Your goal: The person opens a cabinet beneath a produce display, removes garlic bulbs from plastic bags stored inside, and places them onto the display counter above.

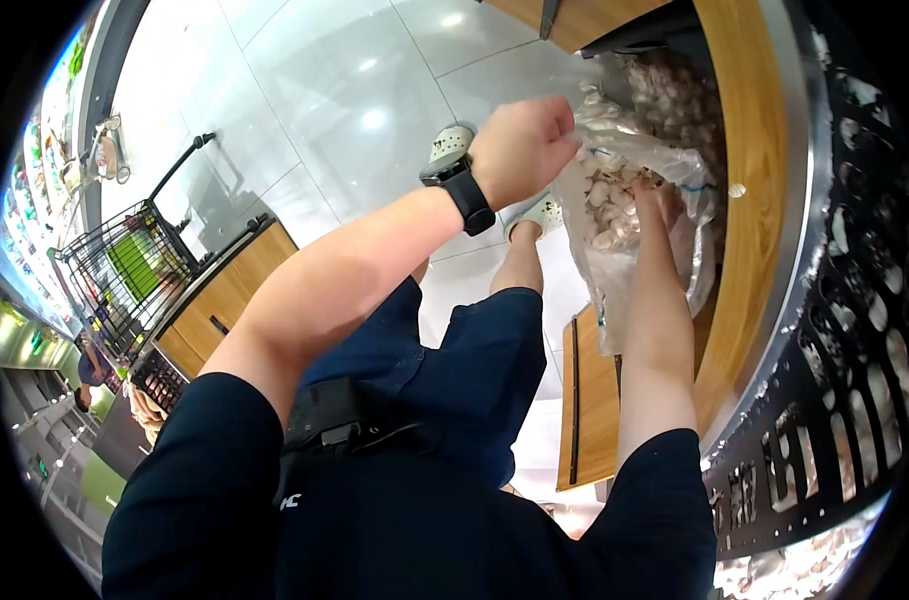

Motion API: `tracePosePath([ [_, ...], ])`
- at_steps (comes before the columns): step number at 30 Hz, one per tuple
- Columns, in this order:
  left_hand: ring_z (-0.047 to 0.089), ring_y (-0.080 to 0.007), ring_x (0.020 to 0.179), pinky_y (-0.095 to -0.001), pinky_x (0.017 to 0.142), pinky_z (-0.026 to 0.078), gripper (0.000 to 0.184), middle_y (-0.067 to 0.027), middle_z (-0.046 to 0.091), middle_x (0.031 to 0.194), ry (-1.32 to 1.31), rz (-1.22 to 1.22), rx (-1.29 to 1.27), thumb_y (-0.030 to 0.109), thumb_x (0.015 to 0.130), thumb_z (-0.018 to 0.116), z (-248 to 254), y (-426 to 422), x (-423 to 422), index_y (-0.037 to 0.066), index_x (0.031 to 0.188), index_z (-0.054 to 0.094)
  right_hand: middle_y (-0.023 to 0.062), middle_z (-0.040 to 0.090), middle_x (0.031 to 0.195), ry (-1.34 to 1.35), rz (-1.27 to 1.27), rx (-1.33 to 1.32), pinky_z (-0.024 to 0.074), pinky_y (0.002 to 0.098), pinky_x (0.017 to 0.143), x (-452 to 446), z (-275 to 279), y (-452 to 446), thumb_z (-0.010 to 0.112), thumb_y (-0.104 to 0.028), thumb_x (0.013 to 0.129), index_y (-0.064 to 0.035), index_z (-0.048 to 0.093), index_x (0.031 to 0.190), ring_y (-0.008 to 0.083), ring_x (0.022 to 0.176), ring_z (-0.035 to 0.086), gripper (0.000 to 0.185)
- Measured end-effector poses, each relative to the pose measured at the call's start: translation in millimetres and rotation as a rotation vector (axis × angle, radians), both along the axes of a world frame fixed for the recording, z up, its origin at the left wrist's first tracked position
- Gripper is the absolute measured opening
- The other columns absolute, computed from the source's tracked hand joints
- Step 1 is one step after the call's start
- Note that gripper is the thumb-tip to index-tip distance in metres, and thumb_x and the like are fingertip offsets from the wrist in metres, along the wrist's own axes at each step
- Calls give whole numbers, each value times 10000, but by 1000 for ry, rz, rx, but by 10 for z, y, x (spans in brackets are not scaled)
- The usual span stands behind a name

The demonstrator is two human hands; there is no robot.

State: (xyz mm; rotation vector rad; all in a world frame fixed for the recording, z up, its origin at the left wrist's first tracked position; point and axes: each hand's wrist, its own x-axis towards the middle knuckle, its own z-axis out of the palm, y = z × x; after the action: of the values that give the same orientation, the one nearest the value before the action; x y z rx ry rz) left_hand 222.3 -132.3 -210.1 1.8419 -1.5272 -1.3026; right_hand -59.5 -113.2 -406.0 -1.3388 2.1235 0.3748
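My left hand, with a black watch at the wrist, is closed in a fist at the rim of a clear plastic bag and grips its edge. The bag stands open in a pulled-out wooden drawer. Inside it lie many pale, garlic-like bulbs. My right hand reaches down into the bag and touches the bulbs at its right side. Its fingers are partly hidden among the bulbs and plastic, so their grip does not show.
More bulbs lie behind the bag in the drawer. A wooden counter edge and black slatted crates run along the right. An open cabinet door stands below the bag. At left is a black shopping cart on grey tiles.
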Motion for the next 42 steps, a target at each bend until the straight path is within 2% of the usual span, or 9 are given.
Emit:
tracePosePath([
  [9, 460, -88, 544, -266, 514, 395, 156, -15, 522, 596, 70, 26, -32, 143, 860, 660, -13, -157, -34, 12, 866, 574, 220, 509, 1344, -35, -35, 230, 355, 462, 1064, 98, 53, -280, 794, -493, 622, -42, 511, 1310, 412, 1223, 481, 870],
  [14, 449, -89, 550, -267, 516, 385, 163, -19, 515, 600, 147, 44, -3, 145, 865, 654, -1, -124, -77, 6, 857, 569, 206, 294, 1495, -29, 271, -129, 341, 535, 1060, 272, -318, -82, 814, -423, 620, -157, 360, 1422, 404, 1339, 331, 960],
  [16, 448, -87, 550, -265, 515, 379, 162, -31, 508, 600, 150, 61, -30, 142, 867, 650, -37, -103, -91, 3, 865, 568, 201, 177, 1538, -37, 180, 93, 327, 525, 1079, 409, -67, -199, 813, -437, 616, -171, 297, 1453, 404, 1392, 228, 1019],
  [19, 447, -81, 560, -259, 521, 377, 151, -19, 511, 610, 102, 49, -21, 140, 879, 638, -63, -118, -78, 7, 880, 566, 151, 551, 1323, 58, 443, -99, 456, 474, 975, 423, 27, -132, 788, -488, 666, -201, 483, 1353, 353, 1181, 547, 804],
  [21, 591, -325, 624, -383, 576, 466, 179, -141, 616, 679, 209, 123, 61, 187, 832, 647, -94, -119, -80, 27, 896, 600, 149, 561, 1311, -61, 308, -49, 462, 461, 961, 377, -72, -215, 778, -509, 672, -177, 510, 1331, 344, 1175, 554, 785],
  [24, 587, -313, 622, -377, 577, 463, 178, -137, 615, 684, 153, 57, 122, 194, 851, 638, -38, -129, -62, 29, 908, 601, 131, 583, 1284, -309, 247, -86, 473, 417, 930, 539, 35, -383, 748, -568, 688, -135, 562, 1285, 318, 1177, 561, 760],
  [28, 589, -308, 630, -376, 584, 464, 185, -137, 618, 698, 139, 52, 119, 201, 861, 631, 2, -137, -51, 27, 915, 600, 135, 631, 1199, -7, 429, 190, 500, 407, 906, 701, 10, -441, 786, -506, 642, -108, 613, 1174, 327, 1085, 614, 686],
  [30, 443, -76, 590, -248, 551, 383, 136, 2, 514, 642, 159, 32, 88, 142, 913, 599, -3, -130, -25, 10, 919, 564, 128, 634, 1195, 55, 476, 136, 510, 414, 889, 692, -24, -375, 784, -487, 652, -111, 593, 1188, 330, 1067, 623, 682],
  [42, 524, -91, 627, -257, 604, 446, 129, -22, 555, 686, 113, -3, 153, 146, 919, 591, 8, -77, 173, 21, 949, 580, 150, 628, 1173, -177, 465, 133, 504, 425, 898, 522, 0, -150, 776, -304, 652, -136, 552, 1236, 322, 1083, 612, 647],
])
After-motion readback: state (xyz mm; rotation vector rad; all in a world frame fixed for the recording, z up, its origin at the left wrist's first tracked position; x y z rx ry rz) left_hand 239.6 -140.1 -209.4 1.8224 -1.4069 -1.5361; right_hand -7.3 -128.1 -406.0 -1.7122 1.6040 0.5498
